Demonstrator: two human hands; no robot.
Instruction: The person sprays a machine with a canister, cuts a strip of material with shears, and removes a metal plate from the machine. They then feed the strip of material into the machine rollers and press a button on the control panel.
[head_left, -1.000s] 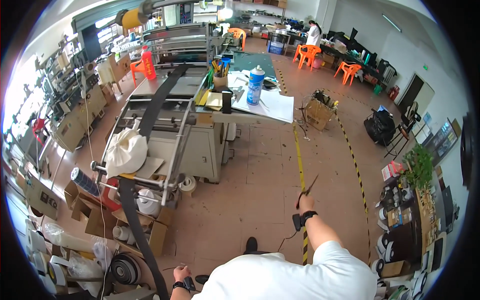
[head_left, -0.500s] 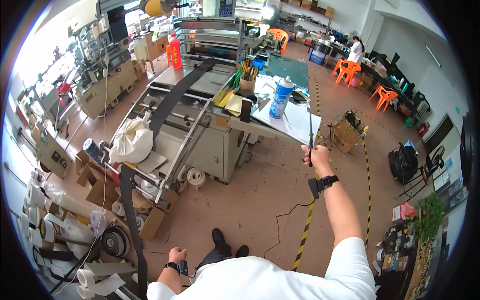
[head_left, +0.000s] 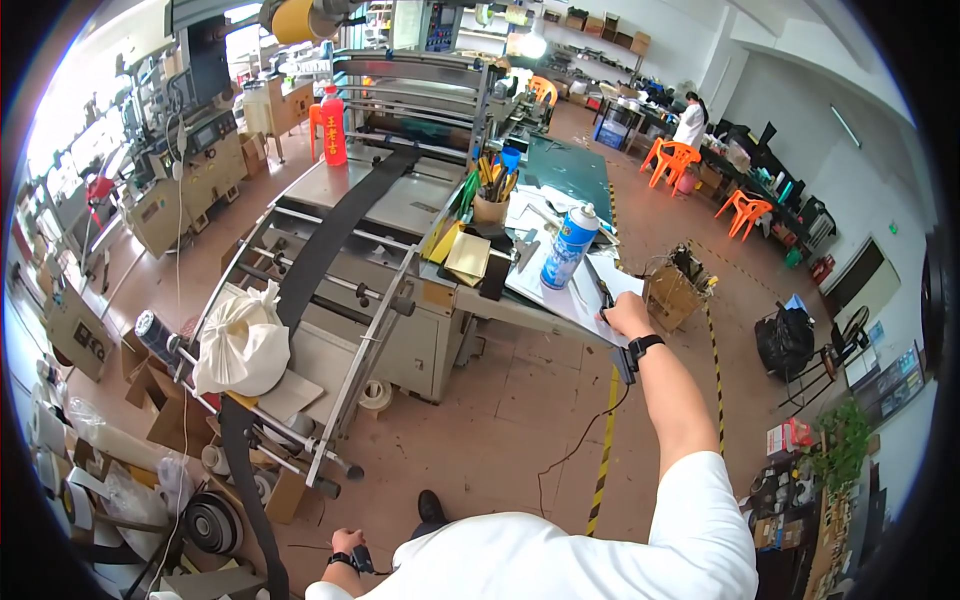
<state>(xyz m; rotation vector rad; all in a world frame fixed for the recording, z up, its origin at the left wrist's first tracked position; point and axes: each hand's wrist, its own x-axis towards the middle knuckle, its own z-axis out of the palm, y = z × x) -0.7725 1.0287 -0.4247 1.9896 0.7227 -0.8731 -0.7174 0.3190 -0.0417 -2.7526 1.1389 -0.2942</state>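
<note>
My right hand is closed around black-handled scissors at the near right corner of the worktable. Their blades point away from me over white paper. A blue-and-white spray can stands upright on the paper just left of the scissors. My left hand hangs low at my side, its fingers curled, with nothing visible in them. Both wrists wear black bands with small devices.
Left of the table stands a roller machine with a long black strip, a white cloth bundle and a red bottle. A pen holder sits on the table. A cardboard box stands beyond it. A person is far back.
My right hand has come down with the scissors to the table corner. The table and machine appear nearer as I have moved forward. My left hand still hangs at my side.
</note>
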